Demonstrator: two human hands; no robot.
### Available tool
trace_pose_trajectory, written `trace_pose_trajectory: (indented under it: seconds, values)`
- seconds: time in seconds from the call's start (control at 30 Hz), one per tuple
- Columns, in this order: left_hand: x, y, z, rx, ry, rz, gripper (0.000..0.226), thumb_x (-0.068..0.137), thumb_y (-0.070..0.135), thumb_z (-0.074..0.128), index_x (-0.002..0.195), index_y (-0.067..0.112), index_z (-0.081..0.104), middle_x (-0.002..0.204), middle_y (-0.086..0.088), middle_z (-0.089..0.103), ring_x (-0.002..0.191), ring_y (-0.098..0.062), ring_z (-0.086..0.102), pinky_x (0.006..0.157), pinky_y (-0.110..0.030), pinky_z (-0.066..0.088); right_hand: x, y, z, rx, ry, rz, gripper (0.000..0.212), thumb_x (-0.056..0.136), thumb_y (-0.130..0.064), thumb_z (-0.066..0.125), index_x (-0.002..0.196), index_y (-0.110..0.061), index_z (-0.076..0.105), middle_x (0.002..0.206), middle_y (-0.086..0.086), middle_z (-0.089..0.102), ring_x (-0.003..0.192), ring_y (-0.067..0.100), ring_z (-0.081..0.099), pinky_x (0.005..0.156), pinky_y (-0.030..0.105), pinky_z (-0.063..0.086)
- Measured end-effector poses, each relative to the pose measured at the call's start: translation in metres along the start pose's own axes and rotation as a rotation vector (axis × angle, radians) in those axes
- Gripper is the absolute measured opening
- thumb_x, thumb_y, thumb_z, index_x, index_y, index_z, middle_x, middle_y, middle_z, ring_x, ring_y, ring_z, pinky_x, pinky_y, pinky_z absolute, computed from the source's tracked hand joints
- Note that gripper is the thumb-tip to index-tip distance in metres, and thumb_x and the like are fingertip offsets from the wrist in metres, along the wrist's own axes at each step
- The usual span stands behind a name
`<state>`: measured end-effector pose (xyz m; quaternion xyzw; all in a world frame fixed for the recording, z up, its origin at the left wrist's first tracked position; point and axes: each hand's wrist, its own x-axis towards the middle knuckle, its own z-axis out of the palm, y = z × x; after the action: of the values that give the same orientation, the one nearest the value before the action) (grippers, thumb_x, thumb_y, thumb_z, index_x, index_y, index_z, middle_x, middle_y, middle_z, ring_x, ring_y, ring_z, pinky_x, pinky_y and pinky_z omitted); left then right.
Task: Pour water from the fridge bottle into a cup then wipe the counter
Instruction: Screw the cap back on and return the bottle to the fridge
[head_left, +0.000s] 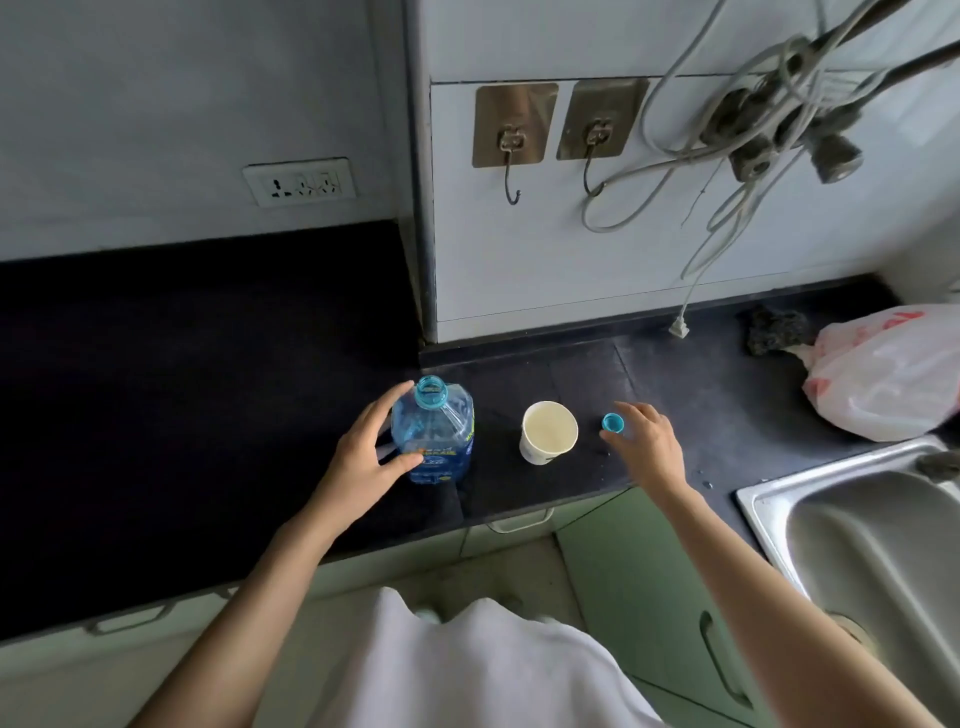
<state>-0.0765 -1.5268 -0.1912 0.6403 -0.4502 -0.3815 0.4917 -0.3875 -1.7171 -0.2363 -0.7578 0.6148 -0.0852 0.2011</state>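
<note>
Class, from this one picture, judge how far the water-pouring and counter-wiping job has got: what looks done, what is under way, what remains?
Done: the bottle stands uncapped on the counter, beside the cup. Whether the cup holds water is unclear. In hand: the left hand touches the bottle with spread fingers; the right hand is at the blue cap. Left: wiping; the dark cloth lies untouched near the wall.

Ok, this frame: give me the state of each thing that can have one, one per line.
bottle: upright on the counter, uncapped, mouth open
cap: off the bottle, at the right hand's fingertips
cup: upright, contents hard to judge
left hand: fingers spread beside the bottle
right hand: open, by the cap
plastic bag: lying crumpled
wall plug: unplugged, dangling
</note>
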Motion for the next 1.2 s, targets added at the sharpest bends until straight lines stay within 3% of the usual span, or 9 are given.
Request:
trace_pose_trajectory:
  seconds: [0.27,0.4,0.57,0.67,0.73,0.8,0.9,1.03,1.2]
  values:
    - [-0.003,0.005,0.007,-0.007,0.073,-0.012,0.088,0.075,-0.004,0.075,0.127,0.059,0.042,0.143,0.007,0.045,0.128,-0.004,0.047,0.092,-0.019,0.050,0.012,0.010,0.014,-0.012,-0.037,-0.016,0.043,0.087,-0.027,0.069,0.126,-0.013,0.059,0.122,0.008,0.057,0.115,0.028,0.046,0.080,0.038,0.045]
    - [-0.003,0.007,0.006,0.027,0.071,-0.011,0.090,0.075,-0.004,0.075,0.124,0.063,0.041,0.142,0.007,0.046,0.126,-0.003,0.048,0.091,-0.019,0.050,0.014,0.013,0.018,-0.032,-0.039,-0.014,0.036,0.087,-0.022,0.069,0.121,-0.013,0.063,0.114,0.010,0.057,0.111,0.029,0.047,0.075,0.036,0.044]
    - [-0.003,0.010,0.005,0.036,0.058,-0.005,0.088,0.075,-0.004,0.075,0.126,0.059,0.042,0.141,0.007,0.046,0.125,-0.003,0.049,0.090,-0.017,0.050,0.013,0.012,0.016,0.049,-0.016,0.024,0.032,0.086,-0.021,0.070,0.115,-0.013,0.065,0.113,0.010,0.059,0.108,0.028,0.051,0.073,0.030,0.040]
    - [-0.003,0.010,0.004,0.041,0.048,0.001,0.085,0.075,-0.002,0.075,0.129,0.056,0.042,0.140,0.009,0.046,0.125,-0.002,0.048,0.090,-0.017,0.049,0.012,0.003,0.002,0.159,0.053,0.056,0.029,0.084,-0.024,0.070,0.112,-0.016,0.065,0.106,0.005,0.064,0.098,0.024,0.060,0.074,0.031,0.046]
    - [-0.003,0.008,0.003,0.041,0.046,0.005,0.084,0.075,-0.001,0.076,0.132,0.051,0.042,0.141,0.008,0.046,0.126,-0.004,0.048,0.092,-0.020,0.050,0.009,-0.010,-0.014,0.304,0.105,0.047,0.024,0.082,-0.021,0.072,0.105,-0.017,0.066,0.100,0.001,0.067,0.088,0.016,0.065,0.077,0.033,0.053]
    - [-0.003,0.007,0.003,0.043,0.041,0.009,0.083,0.075,0.000,0.076,0.135,0.046,0.041,0.140,0.009,0.045,0.127,-0.003,0.047,0.094,-0.022,0.050,0.004,-0.029,-0.033,0.466,0.118,0.019,0.020,0.082,-0.016,0.073,0.100,-0.019,0.066,0.097,-0.002,0.067,0.079,0.003,0.065,0.074,0.021,0.055]
    - [-0.002,0.005,0.003,0.054,0.030,0.025,0.081,0.076,0.002,0.076,0.140,0.035,0.039,0.140,0.009,0.044,0.126,-0.001,0.046,0.094,-0.023,0.050,-0.008,-0.066,-0.055,0.562,0.106,-0.090,0.025,0.081,-0.011,0.074,0.099,-0.024,0.064,0.097,-0.003,0.066,0.073,-0.007,0.063,0.066,0.007,0.050]
    - [-0.002,0.002,0.003,0.061,0.035,0.042,0.079,0.076,0.002,0.076,0.141,0.028,0.039,0.139,0.008,0.044,0.127,-0.002,0.045,0.096,-0.025,0.050,-0.027,-0.117,-0.060,0.589,0.007,-0.277,0.029,0.078,-0.007,0.075,0.099,-0.024,0.065,0.099,-0.006,0.066,0.081,0.000,0.067,0.074,0.018,0.056]
    - [-0.001,-0.002,0.001,0.078,0.008,0.069,0.077,0.079,0.007,0.075,0.142,0.031,0.037,0.141,0.013,0.041,0.130,-0.003,0.042,0.099,-0.029,0.049,-0.044,-0.163,-0.051,0.525,-0.080,-0.495,0.030,0.077,-0.005,0.075,0.104,-0.014,0.066,0.098,-0.005,0.063,0.080,0.006,0.064,0.072,0.020,0.056]
